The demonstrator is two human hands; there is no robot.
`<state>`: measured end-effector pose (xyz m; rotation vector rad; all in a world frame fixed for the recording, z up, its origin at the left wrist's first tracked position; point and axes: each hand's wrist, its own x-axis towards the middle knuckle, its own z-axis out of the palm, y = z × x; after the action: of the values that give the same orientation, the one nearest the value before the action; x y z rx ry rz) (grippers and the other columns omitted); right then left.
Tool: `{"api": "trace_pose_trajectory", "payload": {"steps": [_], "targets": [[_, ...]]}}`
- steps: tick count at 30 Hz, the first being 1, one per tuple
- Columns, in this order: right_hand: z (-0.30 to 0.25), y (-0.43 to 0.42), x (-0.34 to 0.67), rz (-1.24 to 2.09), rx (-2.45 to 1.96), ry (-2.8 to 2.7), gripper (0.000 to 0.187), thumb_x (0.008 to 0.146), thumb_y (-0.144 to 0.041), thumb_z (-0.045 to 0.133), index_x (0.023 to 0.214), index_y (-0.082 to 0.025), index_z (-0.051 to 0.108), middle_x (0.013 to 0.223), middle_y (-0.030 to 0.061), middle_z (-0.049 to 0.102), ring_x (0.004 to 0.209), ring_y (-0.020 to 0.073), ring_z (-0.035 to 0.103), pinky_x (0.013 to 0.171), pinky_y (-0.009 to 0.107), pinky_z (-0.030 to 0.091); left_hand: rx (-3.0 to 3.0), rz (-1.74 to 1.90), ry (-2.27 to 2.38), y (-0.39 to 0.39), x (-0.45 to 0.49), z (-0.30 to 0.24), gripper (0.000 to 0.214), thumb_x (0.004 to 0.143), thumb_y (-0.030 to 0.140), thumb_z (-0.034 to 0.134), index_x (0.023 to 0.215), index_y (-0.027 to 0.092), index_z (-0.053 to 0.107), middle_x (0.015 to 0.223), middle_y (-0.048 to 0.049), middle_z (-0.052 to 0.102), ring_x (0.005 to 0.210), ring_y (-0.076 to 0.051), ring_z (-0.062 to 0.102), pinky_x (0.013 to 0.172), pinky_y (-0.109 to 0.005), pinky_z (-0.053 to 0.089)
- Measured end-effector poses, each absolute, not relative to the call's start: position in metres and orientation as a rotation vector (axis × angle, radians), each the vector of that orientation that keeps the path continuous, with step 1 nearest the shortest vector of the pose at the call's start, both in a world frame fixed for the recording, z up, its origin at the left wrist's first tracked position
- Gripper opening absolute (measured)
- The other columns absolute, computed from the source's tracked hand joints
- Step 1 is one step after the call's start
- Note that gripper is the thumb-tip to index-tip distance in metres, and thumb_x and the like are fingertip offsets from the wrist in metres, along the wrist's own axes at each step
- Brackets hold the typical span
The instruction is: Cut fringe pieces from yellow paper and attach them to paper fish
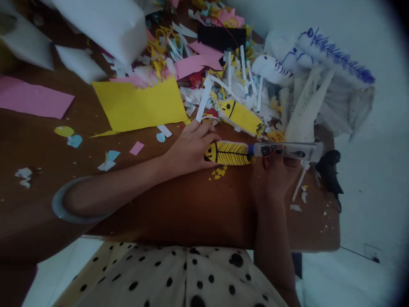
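My left hand is closed on the head end of a yellow paper fish, which has black drawn bones and a face. The fish lies flat just above the brown table. In my right hand is a clear glue bottle with a blue tip, held sideways. Its tip meets the fish's tail end; whether it presses on the paper I cannot tell. Small yellow paper scraps lie under the fish. A second yellow fish rests on the scrap pile just beyond my hands.
A yellow paper sheet and a pink sheet lie to the left. Heaped cuttings, white paper sticks and a black box fill the back. White figures with blue drawing stand back right. A black tool sits at the right edge.
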<state>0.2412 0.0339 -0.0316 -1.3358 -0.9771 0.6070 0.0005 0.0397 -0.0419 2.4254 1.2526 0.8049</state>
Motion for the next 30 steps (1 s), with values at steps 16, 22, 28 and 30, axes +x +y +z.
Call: {"api": "trace_pose_trajectory", "payload": {"steps": [16,22,28,30], "targets": [[-0.031,0.032,0.253,0.589,-1.322,-0.981,0.019,0.077,-0.034,0.073,0.09,-0.02,0.071,0.089,0.0011,0.075,0.085,0.0172,0.072,0.089,0.039,0.058,2.448,0.807,1.264,0.04,-0.001,-0.04,0.05,0.077,0.042,0.076,0.116,0.016,0.061,0.119,-0.013,0.059,0.1,-0.029,0.049,0.093,-0.046,0.043],[-0.024,0.028,0.25,0.594,-1.302,-1.024,0.02,0.072,-0.027,0.076,0.089,-0.018,0.073,0.089,0.0028,0.076,0.08,0.017,0.072,0.084,0.036,0.059,2.419,0.804,1.283,0.039,-0.001,-0.038,0.05,0.078,0.044,0.075,0.116,0.015,0.062,0.119,-0.0128,0.058,0.101,-0.027,0.047,0.094,-0.045,0.044],[-0.018,0.024,0.248,0.627,-1.339,-1.045,0.022,0.072,-0.025,0.076,0.093,-0.017,0.073,0.089,0.0038,0.077,0.088,0.019,0.072,0.087,0.038,0.059,2.373,0.819,1.322,0.039,-0.001,-0.041,0.051,0.077,0.05,0.075,0.116,0.019,0.063,0.121,-0.0106,0.057,0.102,-0.028,0.047,0.094,-0.046,0.043],[-0.016,0.023,0.247,0.64,-1.32,-1.062,0.019,0.073,-0.024,0.075,0.091,-0.018,0.073,0.087,0.0028,0.076,0.089,0.0191,0.072,0.091,0.04,0.058,2.373,0.826,1.319,0.04,-0.001,-0.041,0.052,0.077,0.052,0.073,0.115,0.019,0.064,0.12,-0.0108,0.057,0.102,-0.028,0.048,0.094,-0.047,0.043]]}}
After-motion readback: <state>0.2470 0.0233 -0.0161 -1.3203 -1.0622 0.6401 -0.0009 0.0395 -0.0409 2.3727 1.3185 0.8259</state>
